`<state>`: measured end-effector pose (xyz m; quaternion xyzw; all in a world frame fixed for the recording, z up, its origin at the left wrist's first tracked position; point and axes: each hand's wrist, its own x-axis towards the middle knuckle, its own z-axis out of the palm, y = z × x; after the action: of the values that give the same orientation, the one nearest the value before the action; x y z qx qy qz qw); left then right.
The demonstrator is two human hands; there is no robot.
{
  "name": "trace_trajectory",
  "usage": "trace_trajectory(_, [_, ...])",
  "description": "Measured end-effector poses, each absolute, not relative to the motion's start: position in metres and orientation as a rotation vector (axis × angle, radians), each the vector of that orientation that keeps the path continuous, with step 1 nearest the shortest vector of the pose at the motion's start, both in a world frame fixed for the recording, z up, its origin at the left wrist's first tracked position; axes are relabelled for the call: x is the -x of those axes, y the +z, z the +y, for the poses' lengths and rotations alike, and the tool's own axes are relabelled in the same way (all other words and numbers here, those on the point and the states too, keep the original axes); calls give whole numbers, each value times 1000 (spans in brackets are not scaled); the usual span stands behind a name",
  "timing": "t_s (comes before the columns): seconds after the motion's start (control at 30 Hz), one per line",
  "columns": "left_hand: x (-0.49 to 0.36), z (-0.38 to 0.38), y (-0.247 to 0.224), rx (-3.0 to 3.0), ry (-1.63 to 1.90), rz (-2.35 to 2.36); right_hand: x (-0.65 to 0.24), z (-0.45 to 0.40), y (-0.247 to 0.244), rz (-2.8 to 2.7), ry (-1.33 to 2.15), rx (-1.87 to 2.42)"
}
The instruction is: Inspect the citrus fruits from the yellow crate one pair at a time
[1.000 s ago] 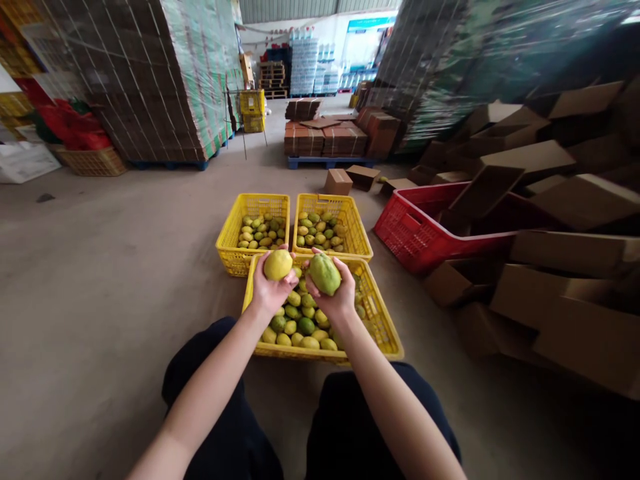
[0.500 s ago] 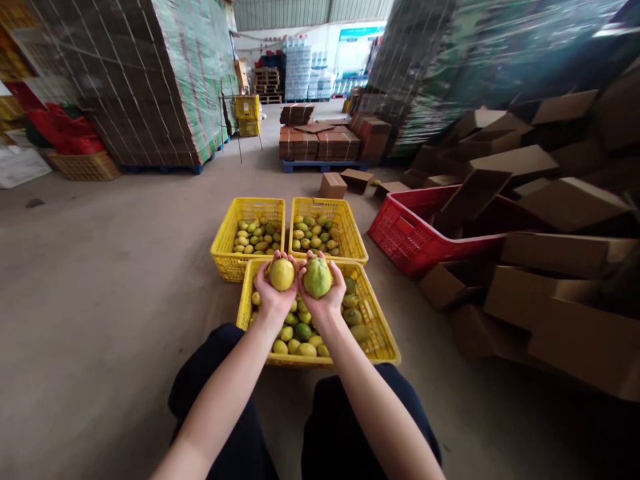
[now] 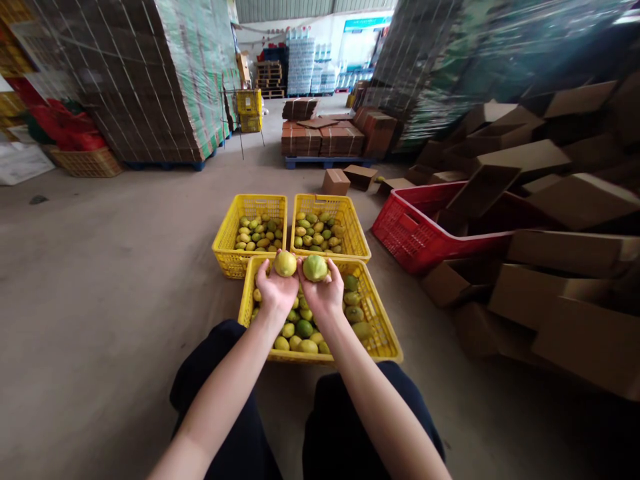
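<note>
Side by side above the near yellow crate, both hands are palm up. My left hand is closed around a yellow lemon, held near the fingertips. In my right hand sits a greener, slightly knobbly lemon, with the thumb along its side. The two fruits are close together but apart. Beneath my hands, the near crate holds several yellow and green lemons, partly hidden by my wrists. Just beyond stand a left yellow crate and a right yellow crate, each with more lemons.
A red crate and a heap of open cardboard boxes lie on the right. Ahead are small cartons and a blue pallet of flattened cardboard. Tall wrapped stacks rise on both sides.
Both lemons have shifted from the palms toward the fingertips and turned, now showing different sides. My hands stay over the near crate. The view has moved slightly.
</note>
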<state>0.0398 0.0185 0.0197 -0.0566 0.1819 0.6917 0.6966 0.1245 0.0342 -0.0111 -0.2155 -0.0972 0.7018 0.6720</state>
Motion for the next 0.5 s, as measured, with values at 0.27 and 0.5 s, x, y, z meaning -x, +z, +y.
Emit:
trace_trajectory(0.27, [-40,21,16,141,1520,461,-118,40,-24,-214,1568,562])
trace_trajectory(0.5, [-38,22,17,113,1510,493,-122,37,-14,-141,1639,570])
